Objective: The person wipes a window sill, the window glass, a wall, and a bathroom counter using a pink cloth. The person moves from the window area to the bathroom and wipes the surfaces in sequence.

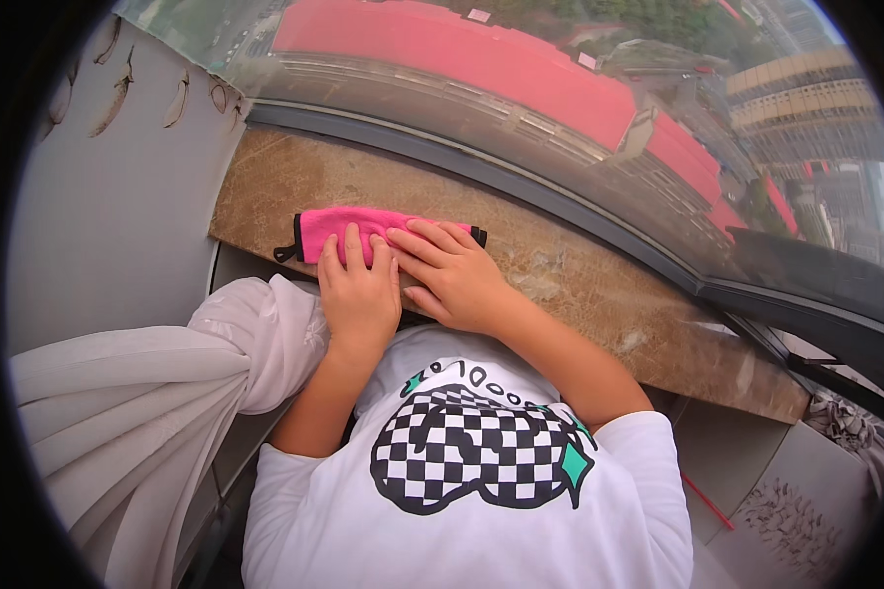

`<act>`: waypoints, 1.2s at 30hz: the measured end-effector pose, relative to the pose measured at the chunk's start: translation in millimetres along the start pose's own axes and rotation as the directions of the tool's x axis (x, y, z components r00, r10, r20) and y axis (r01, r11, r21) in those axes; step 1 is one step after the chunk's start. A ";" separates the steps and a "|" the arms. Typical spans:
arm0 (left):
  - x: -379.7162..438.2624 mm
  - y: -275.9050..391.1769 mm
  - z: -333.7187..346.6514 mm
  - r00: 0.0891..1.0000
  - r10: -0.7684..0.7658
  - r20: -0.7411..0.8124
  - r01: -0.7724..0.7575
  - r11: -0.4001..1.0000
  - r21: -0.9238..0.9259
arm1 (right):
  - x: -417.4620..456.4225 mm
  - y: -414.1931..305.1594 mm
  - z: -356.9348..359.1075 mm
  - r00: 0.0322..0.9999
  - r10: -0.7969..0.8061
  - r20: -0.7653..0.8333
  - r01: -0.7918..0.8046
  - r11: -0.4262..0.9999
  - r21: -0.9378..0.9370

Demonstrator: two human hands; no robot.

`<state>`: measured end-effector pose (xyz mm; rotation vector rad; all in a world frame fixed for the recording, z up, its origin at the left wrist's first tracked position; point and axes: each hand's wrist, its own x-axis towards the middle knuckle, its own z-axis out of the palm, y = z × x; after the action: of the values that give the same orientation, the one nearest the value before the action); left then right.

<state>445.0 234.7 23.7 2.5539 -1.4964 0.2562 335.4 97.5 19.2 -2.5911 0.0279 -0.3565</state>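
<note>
A folded pink cloth (331, 228) with black edging and a black hanging loop lies on a brown stone windowsill (552, 272). My left hand (361, 294) rests on the cloth's near side, its fingertips on the fabric and somewhat spread. Beside it, my right hand (449, 276) lies across the cloth's right half with its fingers stretched towards the left. The two hands almost meet at the middle of the cloth. Neither hand is closed around the fabric; both lie over it from above. The cloth's part under the fingers is hidden.
Beyond the sill runs a grey window frame (449, 162) with glass above it. A knotted pale curtain (265, 346) hangs at the left, close to my left forearm. A wall with feather patterns (125, 184) borders the sill's left end. A thin red stick (707, 501) is at lower right.
</note>
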 end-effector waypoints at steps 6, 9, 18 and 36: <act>-4.4 61.2 0.6 0.982 0.188 0.007 -0.187 0.979 -0.078 | -76.2 3.4 -34.7 0.985 0.167 -0.035 -0.167 0.986 -0.022; -3.5 92.2 3.3 0.960 0.278 -0.021 -0.278 0.948 -0.154 | -112.3 5.7 -47.9 0.965 0.244 -0.097 -0.248 0.968 -0.032; 22.0 164.9 22.3 0.882 0.460 -0.102 -0.461 0.794 -0.398 | -189.8 27.0 -80.8 0.872 0.404 -0.278 -0.449 0.885 -0.122; 19.5 153.6 9.6 0.877 0.475 -0.073 -0.464 0.798 -0.385 | -195.5 26.8 -85.4 0.913 0.300 -0.276 -0.314 0.949 -0.007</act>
<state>320.7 142.0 28.1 1.8551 -1.9488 -0.0259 126.1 49.3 28.5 -2.5127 0.5433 -0.5955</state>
